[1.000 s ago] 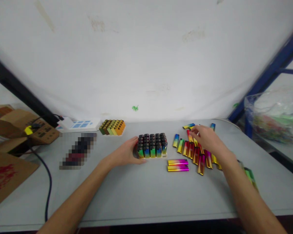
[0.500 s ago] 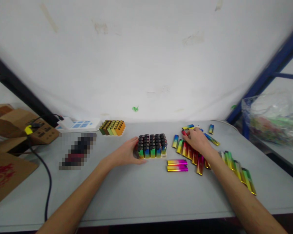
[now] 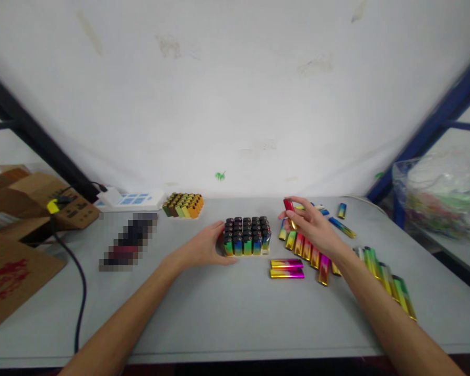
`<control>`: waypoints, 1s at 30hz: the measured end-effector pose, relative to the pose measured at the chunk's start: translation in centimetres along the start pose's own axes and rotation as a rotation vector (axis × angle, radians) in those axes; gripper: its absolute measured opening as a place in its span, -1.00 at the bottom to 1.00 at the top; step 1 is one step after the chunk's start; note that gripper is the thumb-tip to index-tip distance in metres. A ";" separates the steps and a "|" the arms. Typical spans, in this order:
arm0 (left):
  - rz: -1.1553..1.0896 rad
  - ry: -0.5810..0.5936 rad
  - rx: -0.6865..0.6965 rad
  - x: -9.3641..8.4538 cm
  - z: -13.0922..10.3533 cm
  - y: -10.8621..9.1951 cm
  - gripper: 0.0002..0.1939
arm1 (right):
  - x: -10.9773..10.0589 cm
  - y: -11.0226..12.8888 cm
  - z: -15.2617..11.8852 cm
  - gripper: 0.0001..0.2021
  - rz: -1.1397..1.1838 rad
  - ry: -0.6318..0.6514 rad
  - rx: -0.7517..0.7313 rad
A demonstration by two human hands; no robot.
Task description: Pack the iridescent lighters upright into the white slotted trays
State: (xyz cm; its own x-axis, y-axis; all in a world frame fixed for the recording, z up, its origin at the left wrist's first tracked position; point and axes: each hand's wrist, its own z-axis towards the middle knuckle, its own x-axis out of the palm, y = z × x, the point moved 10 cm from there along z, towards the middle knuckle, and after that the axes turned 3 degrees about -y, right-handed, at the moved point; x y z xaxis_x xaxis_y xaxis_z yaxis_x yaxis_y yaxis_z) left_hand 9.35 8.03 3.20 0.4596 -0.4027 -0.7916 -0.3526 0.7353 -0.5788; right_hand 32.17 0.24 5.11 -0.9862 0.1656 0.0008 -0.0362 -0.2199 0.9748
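Rows of upright lighters (image 3: 247, 236) with black tops and green, blue and gold bodies stand in a low white tray (image 3: 265, 253). My left hand (image 3: 204, 245) grips the tray's left end, thumb at the front and fingers behind. Just right of the tray, my right hand (image 3: 314, 227) pinches a red and gold lighter (image 3: 289, 207), held tilted above the table. Beneath that hand lies a row of loose red and gold lighters (image 3: 306, 249), partly hidden by the wrist. Two magenta and gold lighters (image 3: 286, 268) lie flat in front.
Yellow and orange lighters (image 3: 183, 204) stand in another tray at the back left, beside a white power strip (image 3: 141, 199). Green and gold lighters (image 3: 387, 277) lie right of my forearm. Cardboard boxes (image 3: 19, 271), a black cable (image 3: 83, 292) and a plastic bag (image 3: 438, 193) flank the table.
My right hand has lifted the red lighter from the loose ones and brought it left towards the tray. My left hand stays at the tray's end.
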 end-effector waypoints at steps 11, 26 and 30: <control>-0.006 0.004 0.012 0.1 -0.1 0.2 -0.32 | 1.4 1.0 -0.8 -0.51 -0.456 -0.167 -0.081; 0.006 -0.004 0.021 0.0 0.0 0.1 -0.30 | 1.8 -3.2 -0.9 -0.53 -0.030 -0.237 0.250; 0.008 0.002 0.008 -0.1 0.0 0.1 -0.32 | 1.8 -3.0 -1.2 -0.62 0.070 -0.288 0.303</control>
State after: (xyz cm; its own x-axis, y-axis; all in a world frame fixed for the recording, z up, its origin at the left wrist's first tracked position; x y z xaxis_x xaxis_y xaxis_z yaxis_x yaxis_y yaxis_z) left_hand 9.32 8.16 3.18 0.4554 -0.3981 -0.7963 -0.3493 0.7428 -0.5711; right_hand 30.26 0.02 1.97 -0.8977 0.4316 0.0891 0.1205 0.0459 0.9917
